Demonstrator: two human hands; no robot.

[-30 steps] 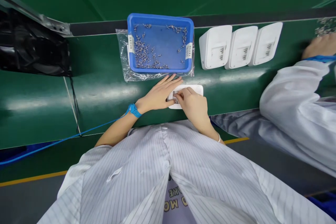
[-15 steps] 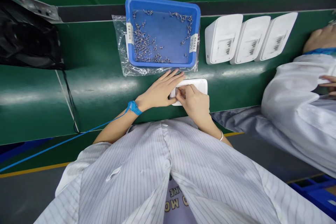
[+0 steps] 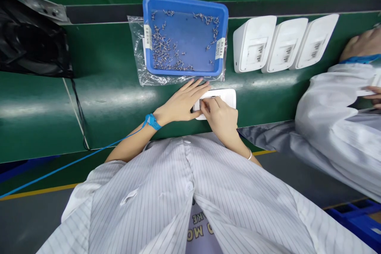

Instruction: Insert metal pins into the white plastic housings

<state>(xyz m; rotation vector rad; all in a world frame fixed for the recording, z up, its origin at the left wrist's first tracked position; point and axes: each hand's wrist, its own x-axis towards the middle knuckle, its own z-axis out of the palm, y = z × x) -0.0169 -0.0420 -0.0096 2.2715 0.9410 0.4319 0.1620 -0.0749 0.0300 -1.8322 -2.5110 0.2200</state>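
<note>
A white plastic housing (image 3: 228, 96) lies on the green bench, partly covered by both hands. My left hand (image 3: 183, 103) rests flat across its left end, fingers spread and thumb along the near edge, with a blue strap round the wrist. My right hand (image 3: 220, 117) is over the housing's middle, thumb and forefinger pinched down at its recess; what they hold, if anything, is too small to make out. Just beyond my hands sits a blue tray (image 3: 186, 73) with many small metal screws (image 3: 162, 49), on a clear plastic bag (image 3: 137, 47).
Three white housings (image 3: 256, 43) stand in a row at the right of the tray. A black fan (image 3: 32, 43) is at the left with cables beside it. At the far right are a co-worker's sleeve (image 3: 324, 107) and hands.
My hands have barely moved; my right fingers are still pinched at the housing. The co-worker's arm at the right has shifted slightly left.
</note>
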